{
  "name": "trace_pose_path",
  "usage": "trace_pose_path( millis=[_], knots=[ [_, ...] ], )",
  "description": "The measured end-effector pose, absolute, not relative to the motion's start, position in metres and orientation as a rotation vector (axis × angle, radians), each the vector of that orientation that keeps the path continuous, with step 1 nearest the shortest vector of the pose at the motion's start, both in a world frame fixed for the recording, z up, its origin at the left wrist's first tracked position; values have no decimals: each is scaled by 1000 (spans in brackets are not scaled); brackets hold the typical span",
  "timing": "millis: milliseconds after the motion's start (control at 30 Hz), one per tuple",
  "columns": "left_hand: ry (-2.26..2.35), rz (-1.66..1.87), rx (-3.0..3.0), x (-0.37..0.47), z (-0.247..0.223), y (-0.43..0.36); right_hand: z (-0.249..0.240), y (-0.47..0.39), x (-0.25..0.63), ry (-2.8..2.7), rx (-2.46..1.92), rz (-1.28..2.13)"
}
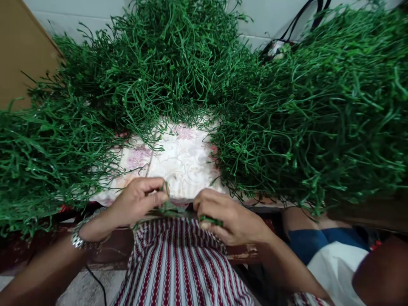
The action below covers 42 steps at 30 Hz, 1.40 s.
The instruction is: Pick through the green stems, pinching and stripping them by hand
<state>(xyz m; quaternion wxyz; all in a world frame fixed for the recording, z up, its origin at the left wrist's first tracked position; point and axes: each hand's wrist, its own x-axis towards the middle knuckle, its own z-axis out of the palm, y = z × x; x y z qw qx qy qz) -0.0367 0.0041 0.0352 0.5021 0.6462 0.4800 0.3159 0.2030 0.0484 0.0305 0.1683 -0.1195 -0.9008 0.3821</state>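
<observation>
At the lower centre of the frame, the left hand [135, 202] pinches a thin green plastic stem [166, 207] while the right hand [229, 219] grips a short green piece [211, 220], both partly hidden by fingers. Heaps of green stems [318, 110] bury most of the floral-clothed table [185, 161]. No writing is legible.

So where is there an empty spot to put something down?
Only the floral cloth in the middle is bare, bordered by the green stem piles at left, back and right, and by the left hand and right hand in front. Everywhere else is crowded.
</observation>
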Motion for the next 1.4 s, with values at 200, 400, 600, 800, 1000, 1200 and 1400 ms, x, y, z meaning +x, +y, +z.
trace_pose_path(
  millis=[200,400,600,800,1000,1200,1400],
  knots=[
    [1143,1117,1048,-9,25,24,14,55,187,-1920,-747,1247],
    [1219,1236,1130,15,17,30,5,54,177,-1804,-794,1408],
    [1346,1338,1299,29,13,30,-2,55,182,-1694,-808,1533],
    [1280,1426,1237,37,11,25,-6,59,181,-1632,-642,1587],
    [1369,1321,1158,38,12,10,-7,56,180,-1675,-705,1628],
    [1469,1221,1076,31,11,-8,-8,52,177,-1838,-680,1582],
    [1287,1317,853,24,2,-17,-12,47,166,-1813,-638,1548]
  ],
)
